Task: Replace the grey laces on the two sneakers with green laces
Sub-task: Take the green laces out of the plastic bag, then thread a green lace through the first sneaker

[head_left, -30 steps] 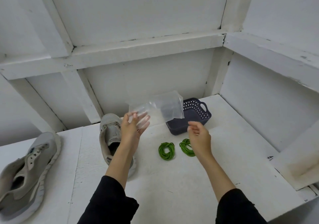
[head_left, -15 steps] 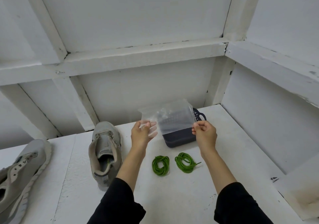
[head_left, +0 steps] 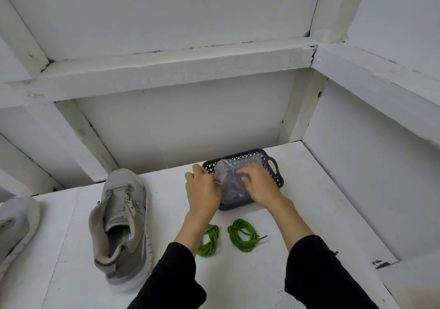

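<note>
Both hands down in the dark basket (head_left: 277, 177), left hand (head_left: 202, 189) and right hand (head_left: 258, 182) seemingly pinching the clear bag (head_left: 229, 177), green laces (head_left: 241, 237) coiled just beside, near the sneaker (head_left: 123, 223) — a springy bag could pop back out onto them.

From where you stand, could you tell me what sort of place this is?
Probably a bare white-painted workbench nook: a white table, white panelled walls with beams, and only sneakers, laces and a basket laid out.

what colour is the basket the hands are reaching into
Dark navy-grey, with a perforated lattice wall: the basket shows best in the head view, the only one.
</note>
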### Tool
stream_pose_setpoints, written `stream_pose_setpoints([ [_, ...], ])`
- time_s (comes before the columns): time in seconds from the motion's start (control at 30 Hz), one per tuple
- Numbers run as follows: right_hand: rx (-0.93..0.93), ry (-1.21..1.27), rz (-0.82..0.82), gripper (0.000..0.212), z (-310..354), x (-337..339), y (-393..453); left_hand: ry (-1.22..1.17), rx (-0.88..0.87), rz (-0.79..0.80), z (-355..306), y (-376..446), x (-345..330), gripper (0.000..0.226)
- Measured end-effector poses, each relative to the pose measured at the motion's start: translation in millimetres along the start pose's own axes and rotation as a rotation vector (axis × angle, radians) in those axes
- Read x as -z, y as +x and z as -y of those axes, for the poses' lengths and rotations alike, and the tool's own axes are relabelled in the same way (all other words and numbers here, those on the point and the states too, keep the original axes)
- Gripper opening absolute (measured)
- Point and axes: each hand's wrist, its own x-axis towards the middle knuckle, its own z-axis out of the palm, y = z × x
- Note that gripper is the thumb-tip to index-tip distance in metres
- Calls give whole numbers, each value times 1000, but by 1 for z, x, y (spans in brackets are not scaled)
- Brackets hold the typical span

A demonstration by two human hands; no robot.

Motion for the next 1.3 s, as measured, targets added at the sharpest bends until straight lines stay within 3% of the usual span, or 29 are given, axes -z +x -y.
stream_pose_setpoints([
  [0.1,-112,-258,354,41,-1,-8,15,-328,-46,130,11,5,12,18],
  [0.23,-203,-255,426,49,4,-9,27,-590,60,108,25,3,25,21],
  [0.3,-195,-235,381,47,3,-8,25,-638,93,101,33,-4,29,22],
  [0.47,-31,-67,-32,30,7,-4,-6,-645,183,16,46,-36,32,19],
  [0.6,176,60,-310,22,24,-21,-51,-469,291,44,63,-73,25,14],
  [0.7,229,50,-407,17,27,-46,-83,-359,322,99,69,-100,13,26],
  [0.8,203,13,-354,17,21,-65,-107,-212,302,112,66,-119,3,38],
  [0.9,151,-112,-243,20,10,-78,-124,-131,248,86,59,-129,1,25],
  [1.0,147,-198,-211,29,2,-87,-131,-293,229,23,55,-134,12,10],
  [1.1,93,-220,-221,45,-1,-97,-126,-456,205,-79,57,-135,44,9],
  [1.3,155,101,-192,29,86,-110,-126,-563,175,-307,96,-136,143,9],
])
